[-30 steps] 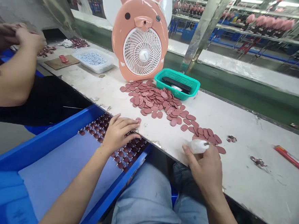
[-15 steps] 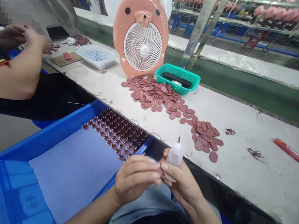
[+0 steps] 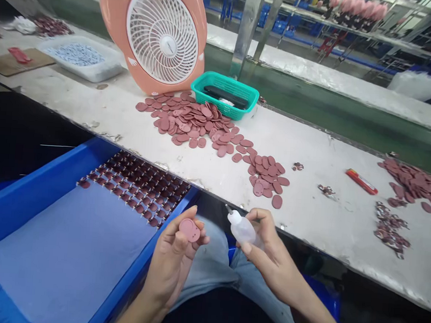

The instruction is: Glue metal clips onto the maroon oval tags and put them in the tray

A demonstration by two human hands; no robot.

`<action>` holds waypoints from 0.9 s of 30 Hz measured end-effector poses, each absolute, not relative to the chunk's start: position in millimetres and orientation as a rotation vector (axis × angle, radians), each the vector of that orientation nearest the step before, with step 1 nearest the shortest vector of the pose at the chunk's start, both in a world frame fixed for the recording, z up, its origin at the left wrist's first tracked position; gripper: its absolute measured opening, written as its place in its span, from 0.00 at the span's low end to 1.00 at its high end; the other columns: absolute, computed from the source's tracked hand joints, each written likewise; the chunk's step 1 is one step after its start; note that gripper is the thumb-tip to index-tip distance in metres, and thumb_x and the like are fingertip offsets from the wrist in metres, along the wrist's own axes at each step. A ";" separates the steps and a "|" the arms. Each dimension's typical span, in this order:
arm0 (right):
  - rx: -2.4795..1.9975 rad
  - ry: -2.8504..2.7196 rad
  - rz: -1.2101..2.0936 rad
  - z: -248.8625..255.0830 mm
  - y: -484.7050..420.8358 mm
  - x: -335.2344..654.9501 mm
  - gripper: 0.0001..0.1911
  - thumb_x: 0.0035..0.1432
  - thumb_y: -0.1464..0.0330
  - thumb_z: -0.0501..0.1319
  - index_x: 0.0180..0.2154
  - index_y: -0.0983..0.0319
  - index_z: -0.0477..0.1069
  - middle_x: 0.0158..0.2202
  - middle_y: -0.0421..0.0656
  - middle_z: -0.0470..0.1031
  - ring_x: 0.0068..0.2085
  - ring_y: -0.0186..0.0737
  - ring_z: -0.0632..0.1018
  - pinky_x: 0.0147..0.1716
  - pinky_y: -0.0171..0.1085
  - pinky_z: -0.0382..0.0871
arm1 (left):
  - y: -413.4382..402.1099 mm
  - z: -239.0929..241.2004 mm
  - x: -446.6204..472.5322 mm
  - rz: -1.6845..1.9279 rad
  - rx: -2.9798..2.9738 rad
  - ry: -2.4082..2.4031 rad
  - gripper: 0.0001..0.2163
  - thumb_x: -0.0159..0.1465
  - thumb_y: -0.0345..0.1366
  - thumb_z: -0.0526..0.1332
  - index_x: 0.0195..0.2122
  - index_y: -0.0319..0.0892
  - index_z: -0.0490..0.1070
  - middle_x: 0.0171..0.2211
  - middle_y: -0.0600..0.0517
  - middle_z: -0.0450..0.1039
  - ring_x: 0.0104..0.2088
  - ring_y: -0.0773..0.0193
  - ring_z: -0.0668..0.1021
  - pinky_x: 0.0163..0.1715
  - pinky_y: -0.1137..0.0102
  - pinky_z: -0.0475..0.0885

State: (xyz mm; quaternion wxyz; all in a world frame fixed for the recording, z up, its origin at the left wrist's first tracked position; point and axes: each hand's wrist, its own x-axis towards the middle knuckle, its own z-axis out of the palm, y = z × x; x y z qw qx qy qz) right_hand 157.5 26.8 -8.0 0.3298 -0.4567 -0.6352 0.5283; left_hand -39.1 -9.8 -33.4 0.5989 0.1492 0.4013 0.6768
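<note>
My left hand [image 3: 174,257] pinches a small reddish oval piece [image 3: 189,229] in its fingertips, held up over my lap. My right hand [image 3: 268,251] grips a small clear squeeze bottle [image 3: 242,227] whose thin nozzle tilts left toward the piece, a short gap away. Both hands hover just in front of the white table's edge [image 3: 216,193]. Several more reddish oval pieces [image 3: 188,122] lie heaped on the table, with a smaller group [image 3: 266,177] nearer my right hand.
A blue tray [image 3: 51,189] at my left holds rows of finished pieces [image 3: 136,185] on pale paper. A pink fan [image 3: 154,34], a green basket [image 3: 224,94], a red cutter [image 3: 361,181] and more piles [image 3: 413,182] sit on the table.
My hands have drawn apart; the left now shows the oval piece face up, and the bottle has tipped from upright to leaning left. The view has shifted right, and the neighbour's arms are gone.
</note>
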 end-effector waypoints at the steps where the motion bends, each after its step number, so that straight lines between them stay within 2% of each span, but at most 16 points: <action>1: -1.187 -1.693 1.279 -2.7 24.9 164.2 0.16 0.62 0.64 0.63 0.51 0.54 0.64 0.38 0.40 0.75 0.33 0.35 0.74 0.30 0.32 0.71 | -10.0 -32.3 -38.2 1.557 0.337 0.923 0.20 0.51 0.49 0.75 0.43 0.50 0.83 0.33 0.50 0.81 0.33 0.65 0.80 0.34 0.74 0.79; 3: -1.135 -1.634 1.158 4.6 20.8 172.3 0.16 0.59 0.63 0.68 0.49 0.55 0.71 0.40 0.43 0.76 0.34 0.37 0.77 0.30 0.33 0.73 | -10.1 -29.9 -35.7 1.540 0.330 0.910 0.19 0.50 0.49 0.76 0.41 0.49 0.84 0.32 0.50 0.81 0.31 0.65 0.80 0.33 0.74 0.80; 5: -1.067 -1.460 1.163 5.9 15.8 174.0 0.21 0.55 0.56 0.70 0.48 0.56 0.73 0.38 0.44 0.77 0.32 0.40 0.78 0.27 0.34 0.73 | -10.0 -26.8 -32.9 1.519 0.329 0.899 0.18 0.49 0.50 0.76 0.39 0.49 0.84 0.31 0.50 0.82 0.30 0.65 0.81 0.31 0.75 0.80; 8: -0.981 -1.246 1.192 0.4 6.8 167.8 0.25 0.57 0.49 0.67 0.49 0.58 0.74 0.33 0.45 0.77 0.27 0.41 0.77 0.22 0.36 0.72 | -10.2 -21.1 -30.0 1.461 0.349 0.887 0.18 0.49 0.49 0.76 0.39 0.49 0.84 0.31 0.51 0.83 0.28 0.66 0.82 0.27 0.76 0.80; 14: -0.896 -1.326 0.954 -3.0 -4.9 152.2 0.20 0.61 0.53 0.65 0.50 0.58 0.74 0.30 0.43 0.77 0.23 0.39 0.74 0.18 0.37 0.68 | -9.8 -14.7 -28.3 1.423 0.424 0.870 0.16 0.50 0.47 0.76 0.39 0.49 0.84 0.31 0.53 0.84 0.26 0.66 0.83 0.20 0.79 0.77; 27: -0.879 -1.343 1.077 -2.4 -6.0 149.0 0.19 0.63 0.56 0.64 0.53 0.55 0.72 0.25 0.39 0.75 0.20 0.37 0.71 0.17 0.36 0.65 | -12.0 -15.8 -29.5 1.447 0.512 0.855 0.15 0.53 0.46 0.75 0.40 0.48 0.84 0.32 0.55 0.85 0.27 0.67 0.82 0.23 0.79 0.79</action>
